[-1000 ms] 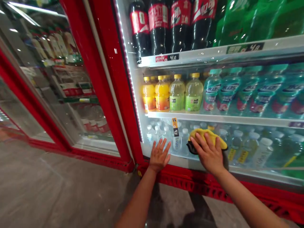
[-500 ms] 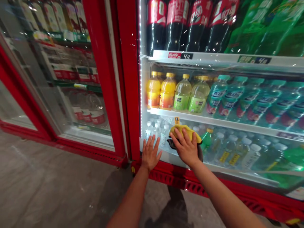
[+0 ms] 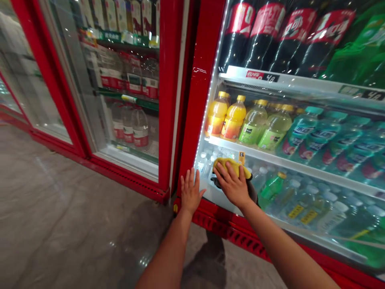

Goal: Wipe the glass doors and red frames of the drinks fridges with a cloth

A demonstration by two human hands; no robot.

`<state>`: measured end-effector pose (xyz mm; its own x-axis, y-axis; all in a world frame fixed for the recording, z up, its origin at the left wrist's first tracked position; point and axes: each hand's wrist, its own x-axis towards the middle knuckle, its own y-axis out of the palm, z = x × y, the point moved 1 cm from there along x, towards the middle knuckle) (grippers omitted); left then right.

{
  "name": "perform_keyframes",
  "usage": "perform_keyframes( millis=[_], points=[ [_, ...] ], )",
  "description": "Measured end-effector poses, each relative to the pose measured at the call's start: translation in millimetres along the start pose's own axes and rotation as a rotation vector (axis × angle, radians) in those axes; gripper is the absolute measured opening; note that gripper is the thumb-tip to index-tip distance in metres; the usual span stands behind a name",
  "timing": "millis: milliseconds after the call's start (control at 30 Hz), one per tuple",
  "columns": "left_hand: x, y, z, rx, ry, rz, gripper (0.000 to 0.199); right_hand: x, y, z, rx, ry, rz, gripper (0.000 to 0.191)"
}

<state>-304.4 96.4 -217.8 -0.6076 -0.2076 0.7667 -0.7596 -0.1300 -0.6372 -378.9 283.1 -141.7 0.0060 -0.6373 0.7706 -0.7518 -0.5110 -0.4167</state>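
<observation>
My right hand (image 3: 231,184) holds a yellow cloth (image 3: 221,163) with a dark underside against the glass door of a drinks fridge. Its fingers stretch over the cloth, and part of the cloth hangs below the palm. To the left, my left hand (image 3: 190,192) is open, fingers up and thumb out, on or just in front of the red door frame (image 3: 192,132) at its lower corner. It holds nothing. Behind the glass near the cloth are small clear water bottles (image 3: 202,162) and a tilted green bottle (image 3: 272,185).
Shelves above carry orange juice bottles (image 3: 234,120), teal-capped bottles (image 3: 302,130) and large cola bottles (image 3: 266,36). A second red-framed fridge (image 3: 168,100) stands on the left. Below is a grey floor (image 3: 75,224), with a red vented base (image 3: 228,233) along the fridge.
The view has swung left, so the fridges appear further right and tilted. Against the shelves, the cloth and my right hand have shifted left. My left hand now lies over the red frame.
</observation>
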Motion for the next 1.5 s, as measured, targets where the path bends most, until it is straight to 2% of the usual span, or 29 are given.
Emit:
perform_keyframes(
  millis=[100,167,233,300,367,400,567,633,767,833,933,967,1067,1133,1333,1400,1500],
  points=[
    [-7,0.0,9,-0.004,-0.020,0.025,0.094,-12,4,6,0.028,-0.154,0.078,0.050],
    [-9,-0.5,15,-0.002,-0.040,0.027,0.091,-10,4,4,0.039,-0.212,0.100,0.051],
    [-10,-1.3,18,-0.003,-0.062,0.022,0.089,4,4,2,0.046,-0.187,0.086,0.052],
    [-11,-1.4,20,-0.008,-0.081,0.016,0.086,21,6,5,0.042,-0.094,0.044,0.053],
    [-13,-0.4,21,-0.014,-0.094,0.012,0.083,28,11,12,0.037,-0.030,0.014,0.053],
    [-15,0.6,22,-0.017,-0.098,0.009,0.081,28,14,16,0.043,-0.046,0.017,0.053],
    [-21,5.1,31,-0.023,-0.111,-0.038,0.075,17,24,30,0.123,-0.337,0.088,0.046],
    [-20,4.9,34,-0.017,-0.136,-0.061,0.075,23,25,31,0.127,-0.310,0.087,0.047],
    [-16,1.1,35,-0.008,-0.159,-0.080,0.075,35,32,37,0.103,-0.147,0.048,0.054],
    [-15,-1.5,35,-0.012,-0.158,-0.084,0.075,38,38,42,0.123,-0.232,0.045,0.053],
    [-14,-5.4,36,-0.011,-0.192,-0.087,0.074,50,43,43,0.177,-0.454,0.067,0.051],
    [-13,-6.7,36,-0.010,-0.211,-0.089,0.074,58,43,41,0.190,-0.474,0.072,0.053],
    [-11,-10.6,37,-0.016,-0.265,-0.097,0.074,85,39,33,0.185,-0.332,0.076,0.060],
    [-10,-12.9,37,-0.022,-0.302,-0.103,0.073,95,38,32,0.159,-0.267,0.063,0.058],
    [-8,-17.6,40,-0.025,-0.344,-0.128,0.072,101,44,37,0.206,-0.575,0.083,0.038],
    [-8,-18.5,41,-0.024,-0.337,-0.128,0.071,108,44,35,0.213,-0.524,0.093,0.041],
    [-9,-19.3,41,-0.020,-0.333,-0.126,0.070,112,43,38,0.184,-0.366,0.068,0.049]
  ],
)
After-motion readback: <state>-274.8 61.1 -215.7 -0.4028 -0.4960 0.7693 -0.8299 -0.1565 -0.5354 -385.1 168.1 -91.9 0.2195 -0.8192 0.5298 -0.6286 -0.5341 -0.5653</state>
